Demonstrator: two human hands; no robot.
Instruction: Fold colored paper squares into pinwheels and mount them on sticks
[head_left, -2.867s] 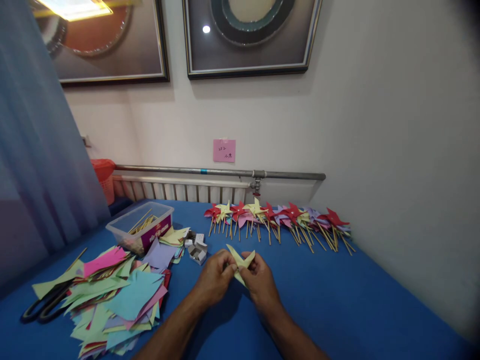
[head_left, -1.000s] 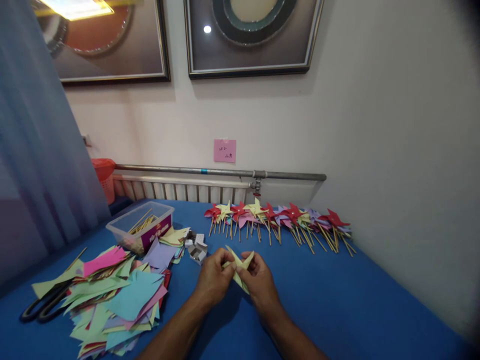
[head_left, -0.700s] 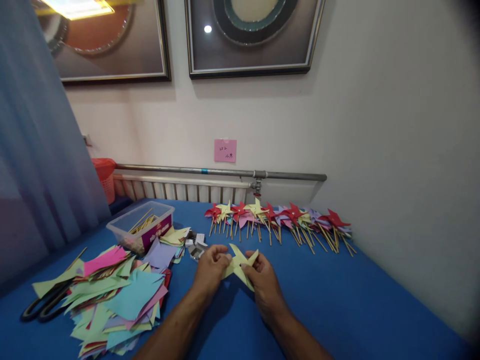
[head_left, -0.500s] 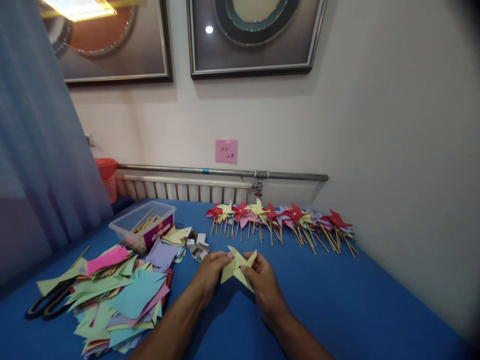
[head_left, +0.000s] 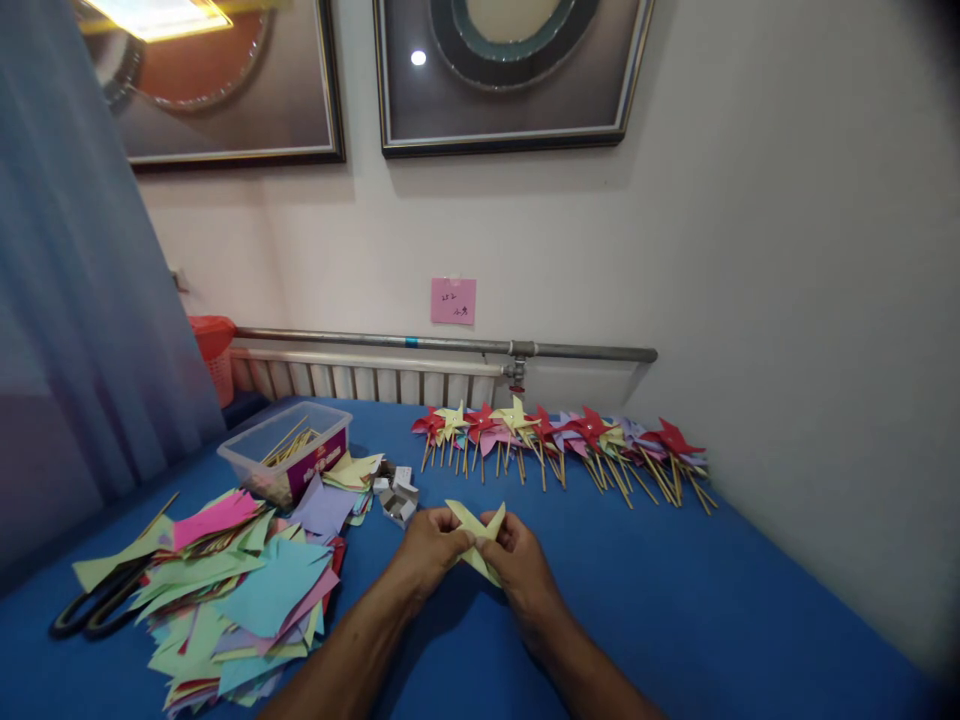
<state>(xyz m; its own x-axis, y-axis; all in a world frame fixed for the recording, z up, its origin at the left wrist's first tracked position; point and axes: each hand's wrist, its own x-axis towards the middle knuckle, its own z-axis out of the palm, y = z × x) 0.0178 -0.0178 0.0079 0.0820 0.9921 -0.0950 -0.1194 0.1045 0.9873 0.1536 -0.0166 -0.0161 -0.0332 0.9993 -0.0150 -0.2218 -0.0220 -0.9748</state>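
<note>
Both hands meet over the blue table (head_left: 675, 620), just above its surface. My left hand (head_left: 427, 555) and my right hand (head_left: 521, 565) pinch a pale yellow paper pinwheel (head_left: 474, 528) between their fingertips. Its folded points stick up between the thumbs and one point hangs below. Left of my hands lies a loose heap of cut coloured paper pieces (head_left: 232, 590). A row of finished pinwheels on wooden sticks (head_left: 562, 440) lies at the back of the table, apart from my hands.
A clear plastic tub with wooden sticks (head_left: 289, 455) stands at the back left. Small white boxes (head_left: 397, 492) lie beside it. Black scissors (head_left: 94, 605) rest at the left edge under paper. A radiator and pipe (head_left: 450, 348) run along the wall; a curtain hangs left.
The yellow pinwheel was spread wider half a second ago; now my fingers have drawn its points together and closed in on its centre. The camera has shifted slightly.
</note>
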